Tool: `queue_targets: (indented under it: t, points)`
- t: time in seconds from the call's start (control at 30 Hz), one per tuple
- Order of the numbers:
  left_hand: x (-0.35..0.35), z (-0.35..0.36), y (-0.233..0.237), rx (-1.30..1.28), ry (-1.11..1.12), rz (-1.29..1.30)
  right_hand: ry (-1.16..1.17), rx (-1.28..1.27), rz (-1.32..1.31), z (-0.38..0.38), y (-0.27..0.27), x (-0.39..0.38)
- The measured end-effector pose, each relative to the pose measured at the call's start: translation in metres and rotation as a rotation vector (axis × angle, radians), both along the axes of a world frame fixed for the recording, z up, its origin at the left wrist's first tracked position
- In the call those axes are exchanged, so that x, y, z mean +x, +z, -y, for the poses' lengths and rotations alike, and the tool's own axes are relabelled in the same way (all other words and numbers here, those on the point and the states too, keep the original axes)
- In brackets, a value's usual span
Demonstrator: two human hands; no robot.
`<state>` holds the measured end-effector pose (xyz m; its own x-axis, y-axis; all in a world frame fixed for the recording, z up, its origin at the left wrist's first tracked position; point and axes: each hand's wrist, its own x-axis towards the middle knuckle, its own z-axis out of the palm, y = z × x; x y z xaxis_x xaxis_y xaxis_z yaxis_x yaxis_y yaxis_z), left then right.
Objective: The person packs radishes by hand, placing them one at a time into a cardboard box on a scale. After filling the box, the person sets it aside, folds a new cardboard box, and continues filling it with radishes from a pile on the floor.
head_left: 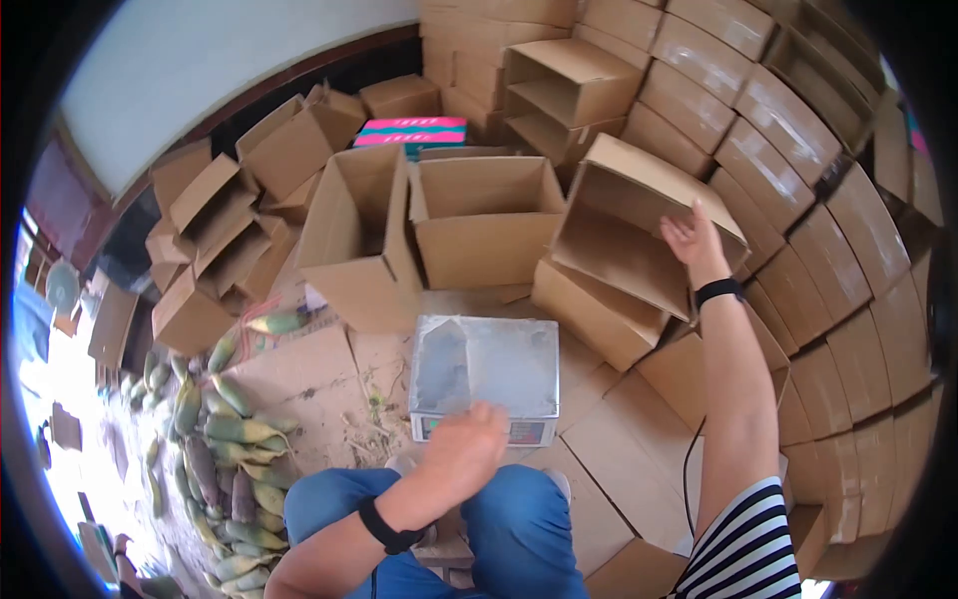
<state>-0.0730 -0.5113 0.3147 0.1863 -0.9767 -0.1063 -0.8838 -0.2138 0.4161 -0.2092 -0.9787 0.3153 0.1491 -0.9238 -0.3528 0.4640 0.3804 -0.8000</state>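
Observation:
A metal weighing scale (509, 359) stands on the floor before my knees, its plate bare. My left hand (469, 444) is over the scale's front edge, fingers bent and partly hidden, covering part of its display. My right hand (691, 238) is stretched out at the opening of an empty cardboard box (629, 215), fingers apart. That box lies tilted on its side on top of another box (589, 309). Two open upright boxes, a tall one (369, 290) and a wider one (489, 245), stand behind the scale.
Long green radishes (244, 429) lie heaped on the floor at the left. Empty boxes (215, 230) pile up behind them. A wall of stacked cartons (768, 130) rises at the right. A pink and teal box (409, 132) lies at the back. A black cable (687, 469) hangs beside my right arm.

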Motion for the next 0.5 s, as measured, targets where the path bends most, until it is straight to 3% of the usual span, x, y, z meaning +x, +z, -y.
queue_targets:
  t: [0.07,0.13,0.2,0.33,0.43,0.47,0.5]
  points:
    - [0.001,-0.005,-0.005,-0.026,0.015,-0.037,0.062,-0.026,0.17,0.052,-0.03,-0.011]
    - [-0.002,-0.003,-0.006,-0.074,-0.02,-0.043,0.014,-0.057,0.087,0.031,-0.011,-0.011]
    - [-0.004,-0.005,-0.007,-0.178,-0.008,-0.038,0.128,-0.22,0.117,0.009,-0.015,-0.03]
    - [-0.01,-0.013,-0.005,-0.176,-0.023,-0.045,0.262,-0.702,-0.427,-0.131,0.061,-0.057]
    - [-0.018,-0.013,0.001,-0.191,-0.06,0.012,0.235,-0.916,-0.657,-0.186,0.096,-0.067]
    - [-0.019,-0.012,0.002,-0.283,-0.065,-0.016,0.235,-0.925,-0.662,-0.201,0.098,-0.065]
    - [-0.02,-0.012,0.005,-0.374,-0.067,-0.042,0.284,-1.064,-0.873,-0.218,0.098,-0.059]
